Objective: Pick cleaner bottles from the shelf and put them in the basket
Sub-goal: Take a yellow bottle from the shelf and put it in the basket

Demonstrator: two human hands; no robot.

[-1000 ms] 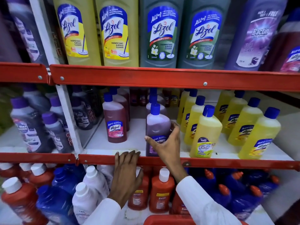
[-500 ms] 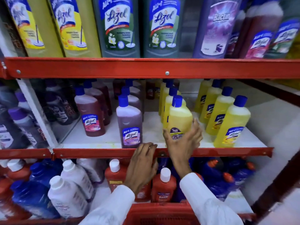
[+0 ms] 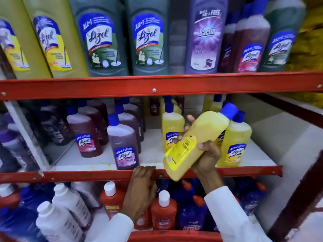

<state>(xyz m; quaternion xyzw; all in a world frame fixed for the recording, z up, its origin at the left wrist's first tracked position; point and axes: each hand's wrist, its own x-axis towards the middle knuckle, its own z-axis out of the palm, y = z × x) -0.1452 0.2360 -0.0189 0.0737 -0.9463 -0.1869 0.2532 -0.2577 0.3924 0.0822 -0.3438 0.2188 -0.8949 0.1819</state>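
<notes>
My right hand [image 3: 204, 154] grips a yellow cleaner bottle [image 3: 195, 138] with a blue cap, lifted off the middle shelf and tilted, cap up to the right, its back label facing me. My left hand [image 3: 141, 187] rests with its fingers curled over the red front rail of the middle shelf [image 3: 87, 174]. More yellow bottles [image 3: 234, 142] stand on that shelf behind my right hand. Purple and maroon Lizol bottles [image 3: 123, 142] stand to the left. The red rim of the basket [image 3: 173, 235] shows at the bottom edge, between my white sleeves.
Large Lizol and Bactin bottles [image 3: 148, 39] fill the top shelf above a red rail [image 3: 153, 86]. Orange, white and blue bottles [image 3: 163, 210] crowd the bottom shelf under my hands. A dark red upright [image 3: 297, 198] stands at the right.
My right hand went from the purple bottle to a yellow one, took hold of it, lifted it off the shelf and tilted it. My left hand stayed on the rail. The camera view shifted right.
</notes>
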